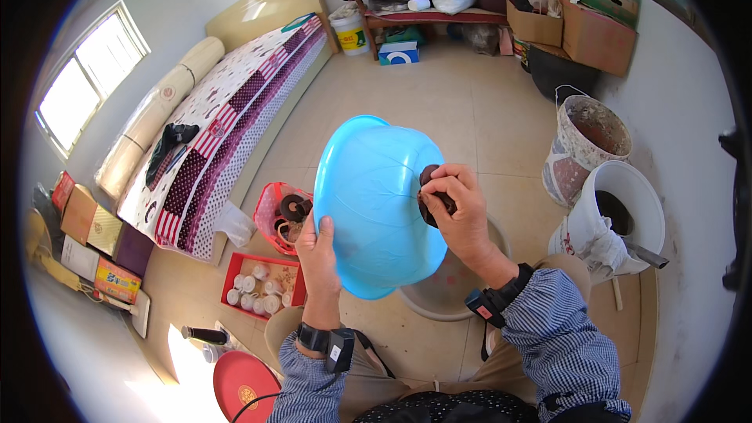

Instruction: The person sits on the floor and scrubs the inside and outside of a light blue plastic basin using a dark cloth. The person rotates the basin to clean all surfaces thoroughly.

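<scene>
A light-blue plastic basin (376, 205) is held up on its side before me, its outer wall towards me. My left hand (318, 258) grips its rim at the left, thumb on the outside. At the basin's base on the right, my right hand (461, 202) pinches a dark brown object (430, 212) between thumb and fingers. That object lies against the base; the fingers partly cover it, and its kind is unclear. Below, between my legs, a greyish basin (437, 312) stands on the floor, partly hidden by the blue one and my right arm.
A red box (234, 289) of white cups and a pink basket (264, 211) with dark round items stand left. A red round tray (238, 385) lies nearer. On the right are a stained bucket (555, 167) and a white bucket (653, 211). A bed (200, 170) lines the left wall.
</scene>
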The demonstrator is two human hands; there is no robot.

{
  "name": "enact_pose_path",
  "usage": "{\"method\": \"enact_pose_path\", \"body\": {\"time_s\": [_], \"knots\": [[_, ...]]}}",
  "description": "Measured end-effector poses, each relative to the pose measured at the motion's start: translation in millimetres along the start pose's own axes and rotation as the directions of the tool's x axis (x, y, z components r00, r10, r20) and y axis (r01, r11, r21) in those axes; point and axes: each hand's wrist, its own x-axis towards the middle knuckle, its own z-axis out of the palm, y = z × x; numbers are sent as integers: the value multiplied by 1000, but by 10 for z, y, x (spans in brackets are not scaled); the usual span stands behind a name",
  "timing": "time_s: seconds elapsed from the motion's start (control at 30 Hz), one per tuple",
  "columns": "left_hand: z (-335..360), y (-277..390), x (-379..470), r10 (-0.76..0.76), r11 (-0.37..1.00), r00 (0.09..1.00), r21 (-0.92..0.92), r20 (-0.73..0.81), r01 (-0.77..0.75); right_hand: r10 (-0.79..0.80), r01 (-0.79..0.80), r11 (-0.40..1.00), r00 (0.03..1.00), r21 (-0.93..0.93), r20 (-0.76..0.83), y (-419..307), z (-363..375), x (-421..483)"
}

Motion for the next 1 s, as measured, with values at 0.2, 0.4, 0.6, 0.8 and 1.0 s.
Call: {"method": "enact_pose_path", "body": {"time_s": [0.2, 0.4, 0.6, 0.8, 1.0], "knots": [[201, -7, -145, 47, 958, 999, 283, 20, -51, -398, 424, 891, 902, -163, 167, -190, 175, -5], [283, -6, -273, 109, 952, 993, 284, 36, -115, -193, 169, 952, 978, -254, -73, 171, 344, 67], [296, -55, -243, 62, 995, 998, 79, -16, -60, 161, -181, 977, 972, -110, -174, 193, 388, 45], [285, -34, -280, 150, 946, 989, 290, 14, -148, -235, 236, 935, 971, -264, 36, 41, 273, -23], [274, -21, -286, 76, 955, 997, 288, 15, -77, 301, -312, 945, 947, -96, -113, 158, 303, 63]]}}
